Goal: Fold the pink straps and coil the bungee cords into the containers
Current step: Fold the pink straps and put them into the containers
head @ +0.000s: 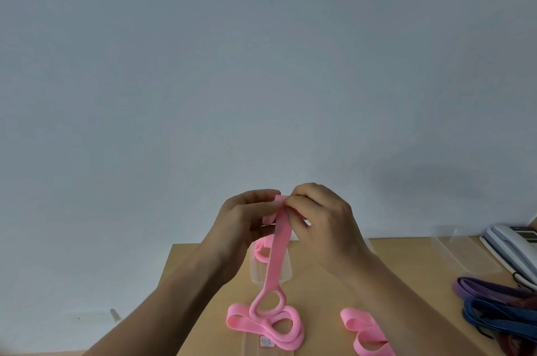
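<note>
Both hands are raised above the wooden table (319, 283), pinching the top end of a pink strap (279, 251). My left hand (247, 219) and my right hand (322, 213) meet at the strap's folded top. The strap hangs down and ends in loops resting on the table. Behind it stands a clear container (286, 270) with a folded pink strap (261, 251) inside. Another loose pink strap (363, 332) lies at the lower right. Purple bungee cords (488, 288) and blue bungee cords (494, 318) lie at the right edge.
A second clear container (462, 251) sits at the back right. Beside it is a white telephone (511, 239). A clear lid with a label (267, 342) lies under the strap loops at the front. A plain grey wall fills the background.
</note>
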Action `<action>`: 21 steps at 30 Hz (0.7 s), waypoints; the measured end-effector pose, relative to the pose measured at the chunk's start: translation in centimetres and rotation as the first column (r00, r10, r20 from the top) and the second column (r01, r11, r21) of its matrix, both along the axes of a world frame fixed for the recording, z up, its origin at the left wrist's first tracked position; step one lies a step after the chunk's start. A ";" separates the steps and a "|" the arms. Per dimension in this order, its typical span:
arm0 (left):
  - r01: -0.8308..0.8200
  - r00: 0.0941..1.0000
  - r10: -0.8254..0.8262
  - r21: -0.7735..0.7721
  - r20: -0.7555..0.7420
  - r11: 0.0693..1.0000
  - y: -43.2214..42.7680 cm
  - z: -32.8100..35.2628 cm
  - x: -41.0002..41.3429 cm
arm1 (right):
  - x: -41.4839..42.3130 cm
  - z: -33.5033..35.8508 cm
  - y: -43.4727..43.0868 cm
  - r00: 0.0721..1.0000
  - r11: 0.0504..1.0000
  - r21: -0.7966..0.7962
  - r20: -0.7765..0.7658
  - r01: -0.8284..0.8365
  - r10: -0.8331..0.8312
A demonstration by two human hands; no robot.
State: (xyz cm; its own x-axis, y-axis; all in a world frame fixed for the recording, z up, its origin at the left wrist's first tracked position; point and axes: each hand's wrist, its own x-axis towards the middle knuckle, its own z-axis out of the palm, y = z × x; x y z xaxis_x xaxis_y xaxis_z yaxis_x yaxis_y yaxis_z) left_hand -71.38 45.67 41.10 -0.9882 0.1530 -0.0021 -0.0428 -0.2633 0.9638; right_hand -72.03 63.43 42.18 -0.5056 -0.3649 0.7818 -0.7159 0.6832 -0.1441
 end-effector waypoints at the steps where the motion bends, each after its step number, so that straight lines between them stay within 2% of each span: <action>1: -0.014 1.000 0.014 0.005 0.010 1.000 0.0 -0.1 -0.1 | 0.0 -0.1 0.0 1.000 1.000 0.000 -0.001 0.002 -0.002; 9: -0.078 0.997 0.078 -0.020 0.000 0.997 0.2 -0.6 -0.4 | 0.3 -0.6 -0.1 0.999 0.998 -0.059 0.034 0.001 0.001; 13: -0.077 0.996 0.074 -0.083 -0.043 0.994 0.5 -0.7 0.1 | 0.1 0.4 -0.1 0.992 0.986 -0.156 0.099 -0.065 0.081; 17: -0.142 0.988 0.127 -0.195 -0.083 0.971 0.8 -0.9 0.3 | -0.4 0.8 0.1 0.948 0.969 -0.248 0.312 0.013 0.067; 19: -0.157 0.986 0.139 -0.218 -0.095 0.963 1.0 -0.9 0.4 | -0.7 1.0 0.4 0.899 0.978 -0.203 0.435 0.046 0.048; 21: -0.162 0.984 0.140 -0.236 -0.109 0.958 1.0 -0.9 0.4 | -0.9 1.2 0.5 0.859 0.991 -0.136 0.507 0.001 0.068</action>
State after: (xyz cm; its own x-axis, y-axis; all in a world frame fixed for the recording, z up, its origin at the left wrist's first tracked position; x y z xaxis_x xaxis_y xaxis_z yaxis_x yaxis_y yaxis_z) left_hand -70.98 46.67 40.16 -0.9976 0.0079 0.0693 0.0692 -0.0170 0.9975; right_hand -72.95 63.92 43.42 -0.8346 -0.3046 0.4590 -0.5409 0.6110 -0.5780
